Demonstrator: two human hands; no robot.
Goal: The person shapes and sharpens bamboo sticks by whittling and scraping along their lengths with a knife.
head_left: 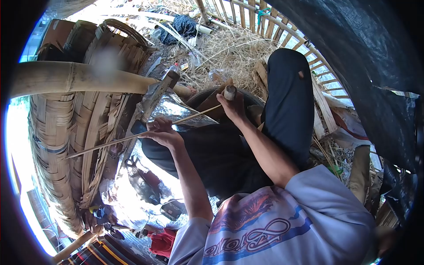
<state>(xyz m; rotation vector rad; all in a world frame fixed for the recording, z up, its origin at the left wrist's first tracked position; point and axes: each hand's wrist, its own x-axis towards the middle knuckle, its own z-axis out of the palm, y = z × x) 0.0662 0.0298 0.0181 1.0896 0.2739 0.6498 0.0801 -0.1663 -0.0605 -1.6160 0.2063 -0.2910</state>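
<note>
A long thin bamboo strip (194, 116) runs slantwise across my lap, from the woven bamboo at the left up to my right hand. My left hand (162, 132) is closed around the strip near its middle, fingers bent over it. My right hand (232, 107) is wrapped round a thick wooden handle (230, 92) whose round butt end points up at me. Whatever is fixed to that handle is hidden below the hand. The strip's far end meets the right hand beside the handle. Beneath it, a dark round rim (203, 96) shows partly behind my knee.
Large woven bamboo baskets (55, 126) stand at the left, crossed by a thick bamboo pole (84, 78). Dry straw (240, 48) and litter cover the ground ahead. A slatted bamboo fence (282, 24) and black plastic sheeting (353, 48) close off the right. Red cloth (162, 242) lies at lower left.
</note>
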